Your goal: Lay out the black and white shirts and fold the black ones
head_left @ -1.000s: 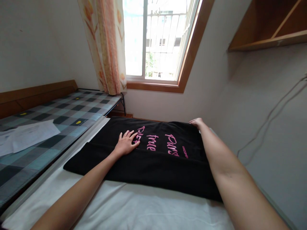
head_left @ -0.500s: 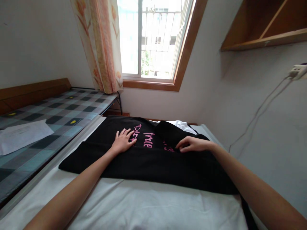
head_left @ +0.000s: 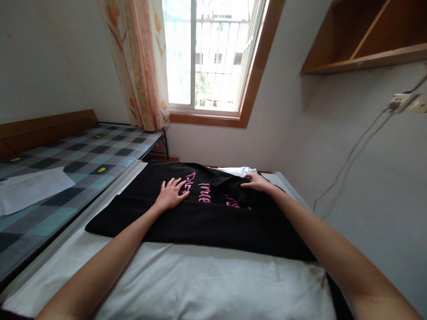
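A black T-shirt [head_left: 200, 222] with pink lettering lies spread on a white-sheeted bed [head_left: 216, 284]. My left hand [head_left: 171, 193] rests flat on the shirt, fingers spread, just left of the lettering. My right hand [head_left: 255, 181] is on the shirt's far right part, where a flap of black cloth is folded over toward the middle and covers some of the lettering. Its fingers lie on the folded edge; whether they pinch the cloth I cannot make out. White sheet shows beyond the fold.
A second bed with a blue-grey checked cover [head_left: 76, 164] and a white sheet of paper [head_left: 31, 186] stands to the left. Ahead is a window [head_left: 207, 53] with a peach curtain [head_left: 140, 62]. A wooden shelf [head_left: 367, 40] and a power strip with cables [head_left: 405, 103] hang on the right wall.
My right hand took the shirt's far right corner and folded it in over the lettering, then slid back toward the far edge. My left hand stayed flat on the shirt.
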{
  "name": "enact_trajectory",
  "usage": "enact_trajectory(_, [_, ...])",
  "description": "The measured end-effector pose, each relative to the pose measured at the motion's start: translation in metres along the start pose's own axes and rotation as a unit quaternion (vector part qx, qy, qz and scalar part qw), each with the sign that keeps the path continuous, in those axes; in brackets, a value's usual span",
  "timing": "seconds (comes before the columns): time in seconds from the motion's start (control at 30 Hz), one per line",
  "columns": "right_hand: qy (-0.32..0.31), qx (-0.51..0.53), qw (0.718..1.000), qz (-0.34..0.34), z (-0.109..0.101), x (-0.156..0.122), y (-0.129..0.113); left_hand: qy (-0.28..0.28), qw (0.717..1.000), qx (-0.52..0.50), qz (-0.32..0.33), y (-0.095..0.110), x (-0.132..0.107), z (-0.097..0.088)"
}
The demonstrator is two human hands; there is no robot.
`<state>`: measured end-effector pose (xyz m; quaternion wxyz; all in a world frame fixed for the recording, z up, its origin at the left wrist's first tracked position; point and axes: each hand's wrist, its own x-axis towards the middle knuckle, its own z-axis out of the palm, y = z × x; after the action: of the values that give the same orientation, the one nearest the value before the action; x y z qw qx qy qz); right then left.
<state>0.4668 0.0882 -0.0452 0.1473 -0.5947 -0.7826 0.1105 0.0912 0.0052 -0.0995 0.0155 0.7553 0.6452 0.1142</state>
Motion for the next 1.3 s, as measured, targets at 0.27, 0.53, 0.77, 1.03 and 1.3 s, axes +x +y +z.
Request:
enact_trajectory(0.27, [-0.179,0.230,0.948,-0.127,-0.047,-0.034,-0.054,-0.005,1.000,-0.001,-0.002,-0.002,0.001,0.002])
enact_trajectory(0.53, [-0.139,0.056,0.984,-0.098,-0.034,-0.067,-0.013,-0.021,1.000,0.004,0.005,-0.002,0.000,0.000])
enact_trajectory(0.77, [-0.060,-0.165,0.973,-0.150,-0.013,-0.068,0.019,-0.016,1.000,0.010,0.004,-0.001,0.001,-0.001])
enact_trajectory(1.03, [-0.115,-0.164,0.969,-0.145,-0.014,-0.067,0.017,0.034,0.999,-0.010,0.028,-0.004,-0.001,0.000])
enact_trajectory(1.3, [0.024,-0.184,0.968,-0.168,-0.003,-0.077,0.029,0.103,0.987,-0.059,0.106,0.027,0.013,-0.007])
